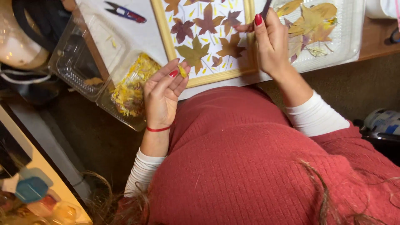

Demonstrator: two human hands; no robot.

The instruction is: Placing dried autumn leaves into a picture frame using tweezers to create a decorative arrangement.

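My left hand (163, 92) is palm up beside the wooden frame (216, 76), pinching a small yellow petal (182, 71) between thumb and fingertips. My right hand (270, 43) is shut on a thin dark tool (266, 8) over the frame's right edge. Inside the frame, pressed maple leaves (194, 53) in red, brown and olive lie on white paper with small yellow petals scattered between them. Just left of my left hand is a clear plastic container (129, 93) filled with yellow petals.
A white tray (348, 39) with pressed yellow leaves lies right of the frame. Small scissors (125, 12) rest on white paper at the top. An open clear lid (81, 58) sits on the left. My red sweater fills the foreground. Boxes and bottles (31, 189) are at bottom left.
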